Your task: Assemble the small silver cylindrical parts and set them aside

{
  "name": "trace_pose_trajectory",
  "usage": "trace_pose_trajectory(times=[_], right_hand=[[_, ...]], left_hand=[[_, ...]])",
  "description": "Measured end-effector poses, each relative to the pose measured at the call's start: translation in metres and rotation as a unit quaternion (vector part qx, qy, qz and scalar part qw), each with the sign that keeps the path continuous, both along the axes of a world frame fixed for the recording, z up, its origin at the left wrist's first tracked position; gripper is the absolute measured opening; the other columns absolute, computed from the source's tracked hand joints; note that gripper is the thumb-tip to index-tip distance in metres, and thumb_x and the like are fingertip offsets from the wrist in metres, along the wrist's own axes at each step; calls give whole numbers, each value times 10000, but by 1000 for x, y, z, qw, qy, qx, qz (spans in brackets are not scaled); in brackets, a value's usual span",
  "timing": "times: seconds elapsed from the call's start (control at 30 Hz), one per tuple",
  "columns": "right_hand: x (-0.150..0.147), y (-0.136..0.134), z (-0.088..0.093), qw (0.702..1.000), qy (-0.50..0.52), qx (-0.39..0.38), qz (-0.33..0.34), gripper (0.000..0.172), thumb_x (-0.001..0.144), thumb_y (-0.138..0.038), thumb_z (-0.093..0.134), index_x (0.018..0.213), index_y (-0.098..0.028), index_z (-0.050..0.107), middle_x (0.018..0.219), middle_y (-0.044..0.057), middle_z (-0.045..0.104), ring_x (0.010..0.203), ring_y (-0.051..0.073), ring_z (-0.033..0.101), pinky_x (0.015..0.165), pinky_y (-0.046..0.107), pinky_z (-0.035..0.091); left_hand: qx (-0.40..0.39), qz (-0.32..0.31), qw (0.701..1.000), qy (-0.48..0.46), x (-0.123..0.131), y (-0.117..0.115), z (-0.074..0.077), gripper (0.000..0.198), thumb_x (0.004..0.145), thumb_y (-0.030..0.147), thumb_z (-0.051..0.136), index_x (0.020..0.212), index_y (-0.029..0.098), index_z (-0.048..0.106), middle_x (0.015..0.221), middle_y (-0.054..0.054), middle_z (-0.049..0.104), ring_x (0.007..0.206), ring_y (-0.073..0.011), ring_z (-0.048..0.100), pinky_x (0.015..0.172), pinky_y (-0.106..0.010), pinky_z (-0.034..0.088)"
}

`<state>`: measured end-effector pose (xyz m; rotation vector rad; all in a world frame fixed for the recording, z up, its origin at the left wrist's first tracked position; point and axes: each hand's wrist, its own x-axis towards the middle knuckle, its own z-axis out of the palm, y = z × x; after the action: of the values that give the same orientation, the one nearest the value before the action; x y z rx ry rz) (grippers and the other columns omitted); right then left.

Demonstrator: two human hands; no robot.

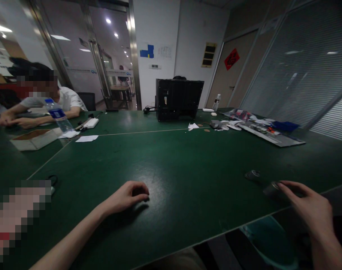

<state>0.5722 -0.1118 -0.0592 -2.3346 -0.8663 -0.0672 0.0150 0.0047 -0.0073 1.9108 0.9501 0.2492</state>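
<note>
My left hand (134, 195) is held just over the green tabletop (171, 161), left of the middle. Its fingers curl loosely, with a gap between thumb and fingers and nothing in it. Out at the right, near the front edge of the table, my right hand (308, 200) pinches a small dark cylinder (271, 189) between thumb and fingertips. Blur hides what kind of cylinder this is. Just beyond it, to the left, another small dark cylindrical piece (252, 174) lies on the table.
Toward the back stands a black box-like casing (179, 99). A tray of loose parts (272, 135) and crumpled paper (193, 126) lie on the right side. At the left are an open carton (36, 139), a water bottle (58, 116) and a seated person (66, 99). A teal bin (269, 240) stands below the edge.
</note>
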Motion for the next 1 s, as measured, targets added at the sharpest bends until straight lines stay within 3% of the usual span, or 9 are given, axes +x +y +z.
trace_pose_trajectory(times=[0.17,0.27,0.4,0.5,0.67,0.77,0.9,1.0], right_hand=[[3,-2,2,999,38,10,37,444,675,-609,558,936,-268,670,954,123,676,884,356,623,649,424,467],[3,0,6,999,40,-19,26,492,683,-642,544,974,-262,656,984,147,666,890,369,618,650,436,466],[-4,13,17,994,-82,-53,41,565,759,-640,445,1069,-203,624,1059,179,635,952,365,595,716,431,455],[-11,34,28,964,-204,-134,107,567,802,-583,421,1164,-179,586,1120,190,611,1009,364,563,743,423,422],[-16,69,33,900,-278,-263,209,430,776,-411,547,1128,-178,627,1008,162,661,1049,349,554,931,471,285],[-22,83,34,884,-281,-290,234,310,773,-309,558,1036,-189,668,937,132,678,1035,332,566,982,513,200],[-41,94,44,868,-290,-306,263,181,712,-255,600,860,-200,689,783,69,668,901,297,606,961,509,252],[-74,98,59,873,-277,-254,312,203,716,-284,595,879,-193,674,805,73,664,874,286,604,911,471,339]], left_hand=[[7,4,1000,10,-1,0,-1,269,859,407,550,966,172,627,984,-25,632,897,-170,583,803,-271,437],[6,8,1000,6,-2,0,-1,265,855,406,555,966,176,629,987,-25,635,900,-175,584,801,-276,438],[8,8,1000,12,0,-1,2,276,854,410,549,968,171,627,982,-29,636,895,-177,581,798,-281,433],[14,7,1000,22,1,-2,5,284,854,417,549,956,164,629,966,-31,632,873,-174,580,780,-276,435],[23,4,999,30,1,-4,6,278,858,414,544,953,167,629,941,-24,630,853,-169,581,764,-270,435],[23,4,999,30,0,-3,4,278,858,411,542,960,169,632,947,-25,633,852,-172,580,756,-273,431],[31,7,999,37,-2,-3,1,274,857,406,543,964,170,632,942,-26,631,834,-168,572,734,-267,424],[32,5,999,37,-2,-3,1,270,859,402,543,968,170,631,951,-27,628,839,-164,573,738,-261,427]])
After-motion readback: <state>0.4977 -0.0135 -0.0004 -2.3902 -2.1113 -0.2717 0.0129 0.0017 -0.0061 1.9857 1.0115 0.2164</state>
